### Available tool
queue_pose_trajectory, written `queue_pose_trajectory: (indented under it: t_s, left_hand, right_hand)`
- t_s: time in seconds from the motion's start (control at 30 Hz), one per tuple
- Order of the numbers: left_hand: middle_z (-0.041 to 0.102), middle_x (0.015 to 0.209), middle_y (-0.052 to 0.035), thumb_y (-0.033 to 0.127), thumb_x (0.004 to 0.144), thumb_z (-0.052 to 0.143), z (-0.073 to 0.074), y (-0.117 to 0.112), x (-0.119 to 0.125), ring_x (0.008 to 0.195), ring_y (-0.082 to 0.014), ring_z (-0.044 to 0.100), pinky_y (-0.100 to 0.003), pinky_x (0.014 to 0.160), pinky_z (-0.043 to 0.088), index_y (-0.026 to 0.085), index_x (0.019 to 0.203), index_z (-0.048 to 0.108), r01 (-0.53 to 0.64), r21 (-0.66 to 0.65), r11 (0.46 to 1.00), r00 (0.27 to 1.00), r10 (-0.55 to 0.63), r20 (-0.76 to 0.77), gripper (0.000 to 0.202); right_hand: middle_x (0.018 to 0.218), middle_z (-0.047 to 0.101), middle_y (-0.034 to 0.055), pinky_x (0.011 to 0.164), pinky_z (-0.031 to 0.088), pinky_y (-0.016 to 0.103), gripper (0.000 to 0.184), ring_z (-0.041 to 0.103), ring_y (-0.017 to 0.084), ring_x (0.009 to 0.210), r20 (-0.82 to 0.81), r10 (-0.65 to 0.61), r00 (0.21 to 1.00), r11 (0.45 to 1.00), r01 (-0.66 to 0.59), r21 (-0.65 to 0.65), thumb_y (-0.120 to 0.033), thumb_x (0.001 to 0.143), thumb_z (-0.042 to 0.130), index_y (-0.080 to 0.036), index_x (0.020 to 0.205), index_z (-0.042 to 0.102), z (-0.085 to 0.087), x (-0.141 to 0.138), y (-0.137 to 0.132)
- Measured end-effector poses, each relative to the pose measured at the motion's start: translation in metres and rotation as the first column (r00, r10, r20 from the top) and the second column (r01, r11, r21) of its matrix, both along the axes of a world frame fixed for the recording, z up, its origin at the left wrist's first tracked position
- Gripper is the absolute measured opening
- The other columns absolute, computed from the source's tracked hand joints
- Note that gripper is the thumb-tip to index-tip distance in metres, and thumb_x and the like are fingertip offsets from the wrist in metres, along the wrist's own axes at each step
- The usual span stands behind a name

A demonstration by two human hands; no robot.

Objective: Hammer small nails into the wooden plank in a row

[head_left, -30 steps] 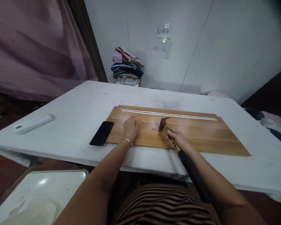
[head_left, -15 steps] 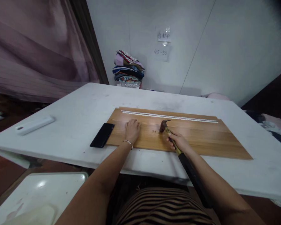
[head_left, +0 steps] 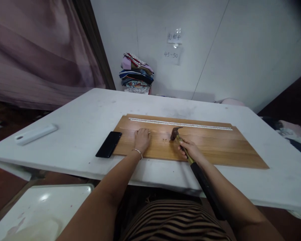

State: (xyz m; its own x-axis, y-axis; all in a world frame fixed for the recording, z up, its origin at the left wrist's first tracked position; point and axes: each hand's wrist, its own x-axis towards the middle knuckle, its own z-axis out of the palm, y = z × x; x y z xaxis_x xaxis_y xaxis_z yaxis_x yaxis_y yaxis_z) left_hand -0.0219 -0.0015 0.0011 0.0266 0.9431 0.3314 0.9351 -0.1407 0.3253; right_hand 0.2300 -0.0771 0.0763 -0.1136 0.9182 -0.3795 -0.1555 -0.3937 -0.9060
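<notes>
In the head view my right hand (head_left: 190, 150) is closed round the hammer (head_left: 198, 174), high on its yellow neck. The dark claw head hangs over the middle of a brown wooden board (head_left: 215, 147), and the black grip runs back along my forearm. My left hand (head_left: 142, 140) rests low over the left part of the board, fingers curled together. A small shiny nail (head_left: 149, 133) shows at its fingertips, mostly hidden. Between the hands lie several tiny nails (head_left: 165, 140) on the wood.
White measuring strips (head_left: 180, 124) run along the board's far side. A black phone (head_left: 108, 144) overlaps its left end. A white handle-like object (head_left: 36, 134) lies at the left of the white table (head_left: 77, 124). Folded cloths (head_left: 136, 73) are stacked by the wall, and a white stool (head_left: 57, 201) stands front left.
The whole view has shifted very slightly. My left fingers have curled a little around the small nail; the hammer and right hand keep nearly the same place over the board.
</notes>
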Motion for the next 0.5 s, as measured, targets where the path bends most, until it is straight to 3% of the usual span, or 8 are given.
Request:
queue_pose_trajectory:
  t_s: [0.27,0.5]
  left_hand:
    - [0.073,0.11,-0.0139,0.025,0.097,0.048,0.0066,-0.001,0.0023,0.115,-0.0306,0.06,-0.047,0.102,0.039,0.02,0.095,0.068,-0.002,-0.05,0.999,0.999,-0.001,-0.054,0.02]
    - [0.072,0.116,-0.0145,0.023,0.101,0.043,0.0038,-0.0006,0.0017,0.119,-0.0292,0.059,-0.046,0.102,0.039,0.018,0.108,0.068,-0.006,-0.04,0.999,0.997,0.002,-0.078,0.026]
  right_hand:
    - [0.061,0.058,-0.0068,0.033,0.029,0.018,0.04,0.04,0.007,0.039,0.002,0.022,1.0,1.0,-0.022,0.017,-0.037,0.069,0.076,-0.022,0.101,0.059,-0.0011,0.001,0.0004]
    - [0.062,0.059,-0.0066,0.033,0.03,0.017,0.038,0.04,0.007,0.04,0.015,0.022,1.0,1.0,-0.023,0.021,-0.038,0.069,0.076,-0.022,0.099,0.058,-0.0052,0.001,0.0025]
